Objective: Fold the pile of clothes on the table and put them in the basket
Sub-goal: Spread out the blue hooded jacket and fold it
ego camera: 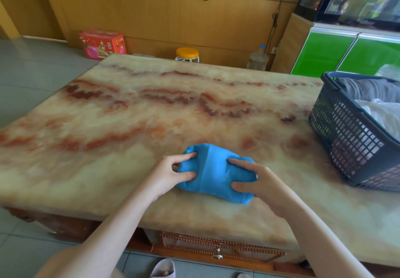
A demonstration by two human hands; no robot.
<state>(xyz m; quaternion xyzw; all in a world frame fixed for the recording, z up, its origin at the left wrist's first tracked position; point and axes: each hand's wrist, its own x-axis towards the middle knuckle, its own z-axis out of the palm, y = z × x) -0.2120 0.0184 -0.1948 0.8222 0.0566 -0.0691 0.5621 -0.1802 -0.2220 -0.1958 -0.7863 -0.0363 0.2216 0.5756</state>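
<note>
A folded blue garment (213,172) lies as a compact bundle near the front edge of the marble table (151,108). My left hand (171,173) grips its left end, fingers and thumb curled into the cloth. My right hand (253,180) grips the right end the same way. A dark grey mesh basket (346,134) stands at the table's right side, holding grey and white clothes (376,104).
Beyond the table's far edge stand a red cardboard box (101,44), a yellow-topped stool (187,54) and a water jug (257,60). A green cabinet (346,54) sits behind the basket. A drawer (218,249) is under the table's front.
</note>
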